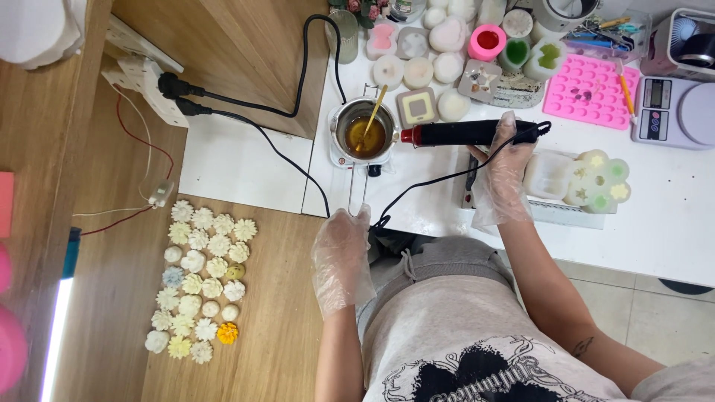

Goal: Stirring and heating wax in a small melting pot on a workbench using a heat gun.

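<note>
Right hand point(500, 175) is wrapping closed around the black heat gun point(465, 133), stiff and light-looking, gripped mid-body away from its red nozzle. Left hand point(341, 257) is hanging loosely spread, empty.

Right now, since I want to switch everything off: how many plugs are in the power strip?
2. One black plug sits in the white power strip, upper left; the other black plug just beside it. The strip's far end is partly hidden.
</note>
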